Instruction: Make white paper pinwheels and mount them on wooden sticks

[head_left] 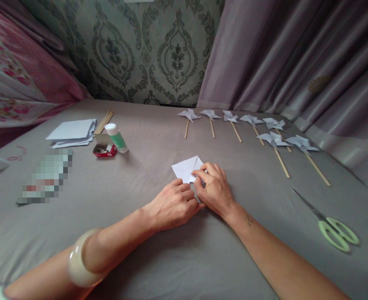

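A small white sheet of paper (184, 168) with diagonal lines, cuts or creases, lies in front of me, its near and right parts hidden by my hands. My left hand (177, 204) is closed, fingers curled at the near edge of the sheet. On the right side, my right hand (214, 187) bends over the paper, thumb and forefinger pinched together at its middle. The fingertips of both hands almost meet. Beyond them, several white paper pinwheels (230, 117) on wooden sticks lie on the grey cloth (146, 175).
Scissors (334, 231) with green handles lie at the right. To the left are a glue stick (117, 138), a small red box (104, 150) of metal bits, wooden sticks (104, 121), stacked white paper (73, 131) and a blurred-out flat item (48, 177). Curtains (265, 54) hang behind.
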Demonstrator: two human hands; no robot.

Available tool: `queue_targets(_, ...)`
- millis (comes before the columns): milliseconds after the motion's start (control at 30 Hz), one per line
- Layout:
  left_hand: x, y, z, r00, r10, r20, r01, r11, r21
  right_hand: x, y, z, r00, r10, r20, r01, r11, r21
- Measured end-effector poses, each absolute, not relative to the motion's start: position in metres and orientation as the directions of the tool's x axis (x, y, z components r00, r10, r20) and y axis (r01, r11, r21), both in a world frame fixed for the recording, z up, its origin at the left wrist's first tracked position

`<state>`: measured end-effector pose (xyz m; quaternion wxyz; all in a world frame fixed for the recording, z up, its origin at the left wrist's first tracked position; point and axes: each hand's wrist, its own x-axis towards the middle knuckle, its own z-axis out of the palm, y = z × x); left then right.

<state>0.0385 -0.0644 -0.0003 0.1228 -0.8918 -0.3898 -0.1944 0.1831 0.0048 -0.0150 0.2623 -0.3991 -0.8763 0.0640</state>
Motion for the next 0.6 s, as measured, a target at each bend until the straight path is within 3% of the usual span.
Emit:
queue_targets(333,0.037,-0.064,0.001,0.59,0.679,0.437,0.767,-0.64,-0.04,0.181,0.003,-0.011,-0.614,0.697,0.37,0.677,0.706,-0.207)
queue_targets(400,0.035,-0.063,0.001,0.573,0.704,0.42,0.783,-0.622,-0.026,0.181,0.006,-0.013,-0.582,0.708,0.4,0.646,0.701,-0.302)
queue_targets(500,0.031,-0.061,0.001,0.531,0.759,0.377,0.817,-0.576,0.01,0.185,0.013,-0.016,-0.424,0.764,0.486,0.547,0.644,-0.535)
queue_targets(600,0.028,-0.058,0.001,0.46,0.825,0.328,0.866,-0.498,0.039,0.189,0.019,-0.018,-0.261,0.842,0.471,0.478,0.537,-0.695)
